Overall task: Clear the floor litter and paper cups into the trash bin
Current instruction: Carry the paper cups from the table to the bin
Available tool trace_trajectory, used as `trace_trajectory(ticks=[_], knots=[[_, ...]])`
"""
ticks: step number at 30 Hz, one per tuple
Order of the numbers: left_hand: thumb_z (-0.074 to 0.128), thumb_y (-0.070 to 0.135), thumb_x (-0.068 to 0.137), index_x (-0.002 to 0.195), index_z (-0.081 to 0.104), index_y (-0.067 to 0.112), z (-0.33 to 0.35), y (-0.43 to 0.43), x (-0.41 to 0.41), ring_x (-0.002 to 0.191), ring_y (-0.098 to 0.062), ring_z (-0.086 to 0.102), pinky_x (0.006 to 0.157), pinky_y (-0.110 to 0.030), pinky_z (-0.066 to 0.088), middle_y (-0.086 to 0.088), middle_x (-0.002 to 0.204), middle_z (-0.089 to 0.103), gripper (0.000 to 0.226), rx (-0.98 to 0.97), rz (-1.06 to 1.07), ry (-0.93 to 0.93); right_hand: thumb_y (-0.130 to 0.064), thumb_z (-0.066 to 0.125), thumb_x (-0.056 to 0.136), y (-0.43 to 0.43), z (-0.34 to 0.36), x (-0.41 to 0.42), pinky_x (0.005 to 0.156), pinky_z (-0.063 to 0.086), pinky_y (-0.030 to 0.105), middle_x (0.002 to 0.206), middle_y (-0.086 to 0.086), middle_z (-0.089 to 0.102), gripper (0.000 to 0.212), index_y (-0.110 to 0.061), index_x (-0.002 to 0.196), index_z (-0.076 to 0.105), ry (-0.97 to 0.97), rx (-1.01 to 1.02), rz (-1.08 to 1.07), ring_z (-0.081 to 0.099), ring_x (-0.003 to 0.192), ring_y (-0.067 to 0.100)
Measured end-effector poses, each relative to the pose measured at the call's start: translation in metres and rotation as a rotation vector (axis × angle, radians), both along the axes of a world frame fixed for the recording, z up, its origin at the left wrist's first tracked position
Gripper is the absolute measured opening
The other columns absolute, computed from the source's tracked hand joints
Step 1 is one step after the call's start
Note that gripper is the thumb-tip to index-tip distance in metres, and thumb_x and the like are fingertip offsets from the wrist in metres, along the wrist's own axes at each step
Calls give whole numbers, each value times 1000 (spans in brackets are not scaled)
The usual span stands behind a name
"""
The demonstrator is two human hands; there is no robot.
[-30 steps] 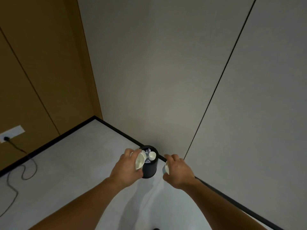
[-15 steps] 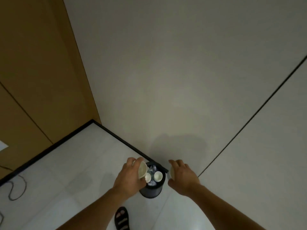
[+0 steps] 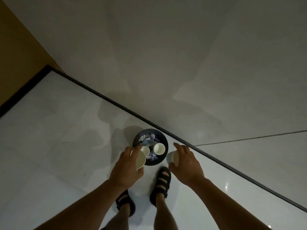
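A small black trash bin stands on the pale floor against the wall's dark skirting. Inside it lie crumpled paper and two white paper cups, one at the left and one at the right. My left hand grips a white paper cup at the bin's left rim, mouth facing right. My right hand holds another white paper cup just right of the bin, beside the rim.
My two feet in black sandals, the left and the right, stand just behind the bin. The grey wall rises right behind the bin; a brown panel fills the left corner. Pale floor spreads to the left.
The view has tilted down and closer, so the bin is seen from above and my feet appear. Both hands still hold their cups at either side of the bin.
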State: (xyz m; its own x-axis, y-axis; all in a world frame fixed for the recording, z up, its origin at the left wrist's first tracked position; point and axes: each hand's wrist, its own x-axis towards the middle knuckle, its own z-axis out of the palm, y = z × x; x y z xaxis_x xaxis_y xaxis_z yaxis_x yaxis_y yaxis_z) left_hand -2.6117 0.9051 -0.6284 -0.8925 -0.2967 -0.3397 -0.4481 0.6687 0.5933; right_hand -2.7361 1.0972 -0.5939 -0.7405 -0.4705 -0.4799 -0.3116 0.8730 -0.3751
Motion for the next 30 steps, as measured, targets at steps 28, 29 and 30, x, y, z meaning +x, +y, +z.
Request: trace_trajectory(ticks=[28,29,30], knots=[[74,64,57,146,34,11,-303,22,-61,129,-35,43,105,-50,38,-17,138,46,112,-280,-171,-136,-55,69,81,-32,-322,-58,120,2,42,164,6,3,104,-21,156,5,11,75,459,-16,148,24],[72,66,59,149,28,13,-300,20,-63,132,-36,39,106,-52,36,-17,142,42,113,-284,-181,-148,-54,68,82,-31,-320,-59,121,3,44,164,5,-3,105,-23,156,0,-2,92,465,-20,147,23],[68,68,61,150,19,15,-296,19,-65,136,-36,33,106,-53,34,-17,146,37,114,-284,-186,-159,-52,67,83,-31,-316,-61,122,5,45,164,4,-8,105,-25,155,-4,-13,108,473,-22,147,23]])
